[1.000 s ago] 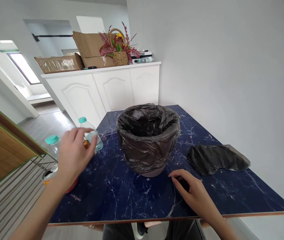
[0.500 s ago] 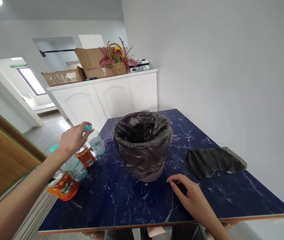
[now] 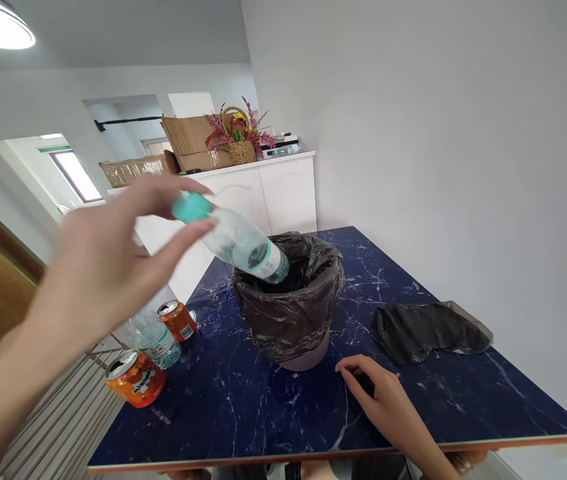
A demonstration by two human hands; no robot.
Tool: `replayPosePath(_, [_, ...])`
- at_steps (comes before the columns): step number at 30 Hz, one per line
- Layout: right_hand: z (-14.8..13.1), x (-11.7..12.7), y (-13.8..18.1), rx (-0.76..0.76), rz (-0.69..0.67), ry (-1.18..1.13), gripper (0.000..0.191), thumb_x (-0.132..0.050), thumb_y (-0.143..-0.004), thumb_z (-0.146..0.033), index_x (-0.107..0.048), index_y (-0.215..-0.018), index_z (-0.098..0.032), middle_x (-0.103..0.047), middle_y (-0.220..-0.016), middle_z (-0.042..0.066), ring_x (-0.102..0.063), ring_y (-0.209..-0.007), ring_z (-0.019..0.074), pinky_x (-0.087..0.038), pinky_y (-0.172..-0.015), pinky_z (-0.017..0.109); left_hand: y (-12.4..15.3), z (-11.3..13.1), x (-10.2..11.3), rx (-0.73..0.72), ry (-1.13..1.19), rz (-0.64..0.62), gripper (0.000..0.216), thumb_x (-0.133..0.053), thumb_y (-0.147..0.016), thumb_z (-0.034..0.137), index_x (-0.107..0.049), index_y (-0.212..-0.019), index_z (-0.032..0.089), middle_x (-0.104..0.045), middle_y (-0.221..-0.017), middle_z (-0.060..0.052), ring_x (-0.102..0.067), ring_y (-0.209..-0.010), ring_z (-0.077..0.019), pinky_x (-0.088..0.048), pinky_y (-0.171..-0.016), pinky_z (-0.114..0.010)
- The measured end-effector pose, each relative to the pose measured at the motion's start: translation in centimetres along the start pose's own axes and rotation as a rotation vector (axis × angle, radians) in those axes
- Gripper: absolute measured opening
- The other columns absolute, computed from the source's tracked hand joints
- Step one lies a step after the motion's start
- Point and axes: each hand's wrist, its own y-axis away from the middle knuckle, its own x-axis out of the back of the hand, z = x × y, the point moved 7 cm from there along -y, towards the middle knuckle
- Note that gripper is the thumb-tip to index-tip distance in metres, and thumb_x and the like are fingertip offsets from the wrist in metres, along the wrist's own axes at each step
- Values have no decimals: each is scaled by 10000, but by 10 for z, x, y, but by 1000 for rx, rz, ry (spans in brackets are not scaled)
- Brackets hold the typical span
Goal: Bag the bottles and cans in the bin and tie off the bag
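My left hand (image 3: 103, 267) is raised above the table and pinches the teal-capped neck of a clear plastic water bottle (image 3: 240, 241). The bottle tilts down, its base over the open mouth of a bin lined with a black bag (image 3: 290, 303). My right hand (image 3: 383, 400) rests on the dark blue marbled table (image 3: 263, 407) just in front of the bin, fingers curled with nothing visible in them.
Two orange drink cans (image 3: 136, 379) (image 3: 178, 320) and another clear bottle (image 3: 156, 337) lie at the table's left edge. A crumpled black bag (image 3: 428, 327) lies on the right. A white cabinet (image 3: 243, 193) with cardboard boxes and a flower basket (image 3: 238, 137) stands behind. The wall is close on the right.
My left hand took the bottle by its cap end, lifted it off the table and swung it right, over the bin. My right hand stayed put.
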Motion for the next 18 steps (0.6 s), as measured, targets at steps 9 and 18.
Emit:
replayPosePath(9, [0, -1, 0, -64, -37, 2, 298, -499, -1105, -520, -696, -1083, -298, -745, -1041, 52, -737, -919, 225, -577, -772, 318, -2, 3, -115, -187, 133, -494, 349, -694, -937, 551, -762, -1192, 323, -842, -1090, -7, -772, -767, -232, -533, -692, -335])
replayPosePath(18, [3, -4, 0, -67, -60, -6, 298, -486, -1118, -508, -699, -1132, -300, -747, -1073, 52, -743, -970, 228, -563, -760, 313, -12, 2, -138, -221, 169, -594, 395, -565, -1001, 588, -843, -1056, 313, -849, -1090, -43, -794, -936, -273, -590, -821, -390])
